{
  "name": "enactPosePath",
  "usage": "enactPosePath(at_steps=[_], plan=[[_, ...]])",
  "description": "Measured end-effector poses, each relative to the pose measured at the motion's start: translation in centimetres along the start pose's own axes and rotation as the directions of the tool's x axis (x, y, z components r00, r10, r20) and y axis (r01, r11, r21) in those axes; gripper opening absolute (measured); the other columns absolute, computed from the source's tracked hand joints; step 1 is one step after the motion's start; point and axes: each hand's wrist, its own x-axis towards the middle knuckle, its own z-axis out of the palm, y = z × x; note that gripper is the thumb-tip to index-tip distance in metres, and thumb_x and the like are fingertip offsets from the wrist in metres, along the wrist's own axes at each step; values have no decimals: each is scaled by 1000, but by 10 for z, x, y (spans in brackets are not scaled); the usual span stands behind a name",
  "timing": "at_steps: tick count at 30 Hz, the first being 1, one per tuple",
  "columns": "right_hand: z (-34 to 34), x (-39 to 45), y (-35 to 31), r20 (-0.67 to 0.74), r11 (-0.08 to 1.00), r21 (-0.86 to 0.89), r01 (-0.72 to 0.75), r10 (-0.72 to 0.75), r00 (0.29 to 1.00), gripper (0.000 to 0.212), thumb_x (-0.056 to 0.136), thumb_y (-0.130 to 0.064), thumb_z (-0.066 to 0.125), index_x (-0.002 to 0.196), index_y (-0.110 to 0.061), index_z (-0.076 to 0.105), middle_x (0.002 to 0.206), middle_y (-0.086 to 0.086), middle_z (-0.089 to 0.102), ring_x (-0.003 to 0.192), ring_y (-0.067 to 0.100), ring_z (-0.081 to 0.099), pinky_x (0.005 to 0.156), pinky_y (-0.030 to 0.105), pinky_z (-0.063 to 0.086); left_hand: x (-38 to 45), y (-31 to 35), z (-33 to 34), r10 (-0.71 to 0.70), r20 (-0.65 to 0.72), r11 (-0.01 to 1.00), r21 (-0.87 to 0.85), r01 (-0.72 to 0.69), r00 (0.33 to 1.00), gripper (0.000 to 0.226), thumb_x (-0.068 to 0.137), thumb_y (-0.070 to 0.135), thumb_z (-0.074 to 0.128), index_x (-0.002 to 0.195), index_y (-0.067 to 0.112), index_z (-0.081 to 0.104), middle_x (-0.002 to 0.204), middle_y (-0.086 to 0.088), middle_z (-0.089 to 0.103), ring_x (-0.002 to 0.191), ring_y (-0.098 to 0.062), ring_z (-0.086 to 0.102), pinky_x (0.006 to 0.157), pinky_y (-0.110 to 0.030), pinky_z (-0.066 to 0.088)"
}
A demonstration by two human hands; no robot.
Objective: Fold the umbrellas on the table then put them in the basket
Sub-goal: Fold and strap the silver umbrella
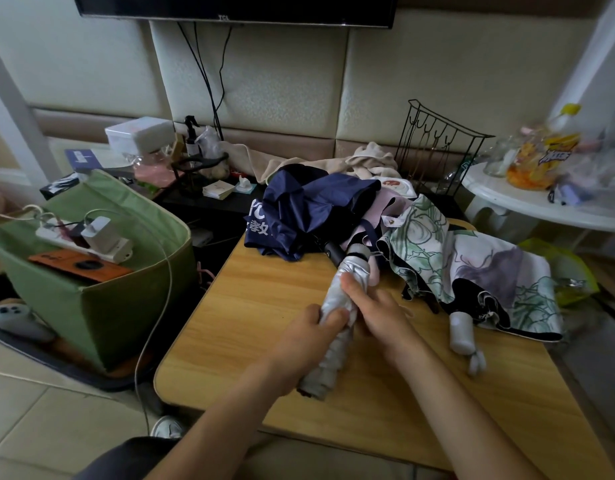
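A rolled silver umbrella (351,276) lies slanted above the wooden table (250,317). My left hand (309,336) grips its middle from the left. My right hand (375,311) holds it from the right, thumb laid along the cloth. A crumpled navy umbrella (299,209) with white lettering lies at the table's far side. A floral white, green and purple umbrella (479,271) sprawls at the right, its pale handle (461,332) pointing toward me. A green fabric basket (101,296) stands on the floor to the left of the table.
The basket holds a power strip (84,242) with a charger and an orange-brown box (79,266); a white cable trails over its rim. A black wire rack (437,147) and beige cloth (368,161) sit behind the umbrellas. A white round side table (541,206) carries bottles at right.
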Motion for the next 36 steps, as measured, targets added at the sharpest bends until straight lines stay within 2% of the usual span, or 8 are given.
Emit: enactPosePath(at_steps=[6,11,14,16,19,22,26,36], plan=[[-12,-2,-5,227,978,195,-75,29,974,39,93,-45,69,77,-13,54,60,-1,34,57,13,29,56,29,24,-5,16,-19,12,105,993,-117,0,994,30,101,35,61,105,6,65,70,-2,66,57,-14,62,54,-26,49],[-12,0,-11,305,962,273,-15,-71,950,89,83,-56,80,106,25,49,64,5,29,60,19,25,60,35,20,-6,19,-24,43,336,940,-334,76,941,33,88,28,68,104,1,57,69,-4,58,55,-17,54,54,-29,45],[-13,-1,-9,262,975,220,26,-85,961,47,86,-53,77,73,-11,58,57,0,32,52,13,28,50,24,25,-2,14,-24,13,421,899,-403,174,907,44,82,32,71,110,3,55,72,-5,57,56,-19,54,53,-29,46],[-10,-1,-6,214,981,194,6,-48,976,35,87,-48,76,85,-23,52,60,2,39,52,14,34,48,22,32,-6,12,-22,15,348,951,-295,94,938,37,90,33,70,108,3,57,77,-6,62,60,-21,59,57,-31,51],[-3,-2,1,112,992,128,-7,-8,994,50,92,-45,72,116,-3,60,79,13,65,68,31,60,55,23,45,-12,9,-20,93,147,994,48,-101,985,34,94,38,71,117,18,55,97,-7,70,70,-16,68,63,-28,57],[4,-5,3,35,997,83,7,-10,999,29,101,-34,64,112,-7,64,66,-11,72,66,8,69,56,13,49,-9,-5,-12,305,-76,756,626,-192,949,50,87,53,72,117,24,45,103,7,60,83,-10,60,64,-23,48],[12,-9,2,51,993,121,-19,13,999,27,103,-31,62,86,-10,63,50,-13,51,48,4,49,47,16,38,-8,-18,-2,469,-181,537,836,-117,864,36,95,55,58,106,26,39,94,8,59,80,-17,63,66,-32,53],[-7,-1,-2,190,985,171,-1,-32,981,51,93,-38,69,122,-13,37,61,-6,38,55,10,33,51,19,32,2,4,-20,267,-39,905,353,-237,963,27,95,35,69,76,18,61,59,6,64,51,-11,60,52,-29,49]])
